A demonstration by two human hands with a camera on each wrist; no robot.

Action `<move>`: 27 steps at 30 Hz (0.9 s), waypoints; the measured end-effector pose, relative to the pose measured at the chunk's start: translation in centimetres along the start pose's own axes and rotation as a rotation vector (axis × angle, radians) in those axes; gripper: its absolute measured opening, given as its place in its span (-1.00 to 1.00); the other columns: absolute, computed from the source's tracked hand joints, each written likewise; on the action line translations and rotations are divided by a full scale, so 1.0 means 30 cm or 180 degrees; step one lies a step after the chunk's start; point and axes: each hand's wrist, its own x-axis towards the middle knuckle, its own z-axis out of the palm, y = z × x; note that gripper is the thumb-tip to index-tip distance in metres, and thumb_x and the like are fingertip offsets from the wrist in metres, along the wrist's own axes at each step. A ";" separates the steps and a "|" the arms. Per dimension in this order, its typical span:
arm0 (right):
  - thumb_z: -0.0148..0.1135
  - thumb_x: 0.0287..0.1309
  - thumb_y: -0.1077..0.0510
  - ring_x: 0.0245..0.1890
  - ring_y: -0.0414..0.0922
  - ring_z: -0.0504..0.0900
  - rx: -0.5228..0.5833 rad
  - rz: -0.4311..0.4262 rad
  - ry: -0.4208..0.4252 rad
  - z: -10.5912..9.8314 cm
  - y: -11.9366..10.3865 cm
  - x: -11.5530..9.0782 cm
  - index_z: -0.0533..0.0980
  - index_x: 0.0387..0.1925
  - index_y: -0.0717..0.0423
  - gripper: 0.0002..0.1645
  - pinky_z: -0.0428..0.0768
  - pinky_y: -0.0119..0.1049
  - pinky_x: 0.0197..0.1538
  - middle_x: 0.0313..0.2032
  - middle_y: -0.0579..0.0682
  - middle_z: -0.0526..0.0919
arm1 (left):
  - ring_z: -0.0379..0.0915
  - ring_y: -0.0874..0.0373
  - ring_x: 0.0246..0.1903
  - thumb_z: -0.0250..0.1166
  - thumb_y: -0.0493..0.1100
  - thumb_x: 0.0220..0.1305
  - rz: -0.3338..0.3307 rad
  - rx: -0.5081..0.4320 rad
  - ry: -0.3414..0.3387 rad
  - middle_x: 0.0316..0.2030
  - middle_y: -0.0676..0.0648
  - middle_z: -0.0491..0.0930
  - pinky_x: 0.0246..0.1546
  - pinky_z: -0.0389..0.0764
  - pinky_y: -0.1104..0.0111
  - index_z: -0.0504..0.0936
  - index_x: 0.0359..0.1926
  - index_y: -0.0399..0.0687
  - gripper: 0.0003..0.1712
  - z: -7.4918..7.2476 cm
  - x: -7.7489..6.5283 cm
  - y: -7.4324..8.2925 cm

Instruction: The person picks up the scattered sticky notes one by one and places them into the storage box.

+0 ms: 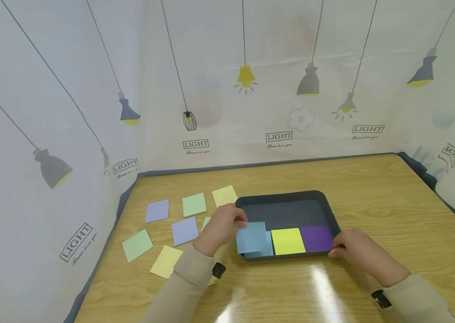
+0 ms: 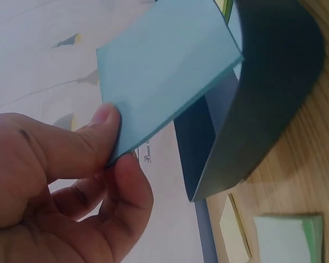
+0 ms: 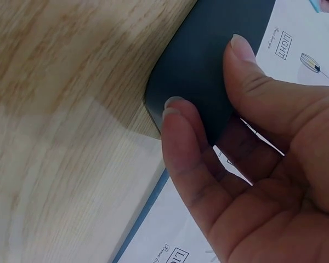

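A person's left hand (image 1: 222, 226) pinches a square blue note stack (image 1: 251, 237) by its edge, between thumb and finger, above the front left corner of a dark tray (image 1: 283, 211). The right hand (image 1: 358, 253) grips the tray's front right corner. Along its front lie a second blue stack (image 1: 269, 247), a yellow stack (image 1: 288, 241) and a purple stack (image 1: 317, 238). Pale notes (image 1: 137, 245) are scattered left on the wooden surface (image 1: 384, 197).
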 end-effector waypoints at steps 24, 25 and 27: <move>0.32 -0.05 0.10 -0.63 -0.29 0.31 0.0002 -0.0035 0.0048 -0.003 0.001 0.000 0.56 -0.67 -0.08 -0.83 0.38 -0.37 -0.56 -0.64 -0.21 0.51 | 0.29 0.22 -0.48 0.26 -0.23 0.15 0.0026 0.0660 -0.0002 -0.48 0.03 0.42 -0.48 0.45 0.47 0.64 -0.44 -0.06 -0.94 0.139 0.024 0.017; 0.32 -0.05 0.10 -0.63 -0.29 0.31 0.0010 -0.0031 0.0047 -0.002 0.002 -0.001 0.56 -0.67 -0.08 -0.83 0.39 -0.36 -0.56 -0.63 -0.21 0.52 | 0.30 0.22 -0.47 0.27 -0.23 0.14 0.0014 0.0688 0.0001 -0.47 0.02 0.43 -0.47 0.46 0.47 0.65 -0.42 -0.06 -0.95 0.143 0.023 0.020; 0.32 -0.05 0.10 -0.63 -0.29 0.32 0.0027 -0.0034 0.0042 -0.004 0.005 -0.003 0.57 -0.66 -0.08 -0.84 0.39 -0.36 -0.56 -0.63 -0.21 0.53 | 0.32 0.22 -0.45 0.30 -0.22 0.10 -0.0038 0.0724 -0.0006 -0.45 0.01 0.44 -0.47 0.47 0.47 0.66 -0.37 -0.07 -0.95 0.151 0.023 0.027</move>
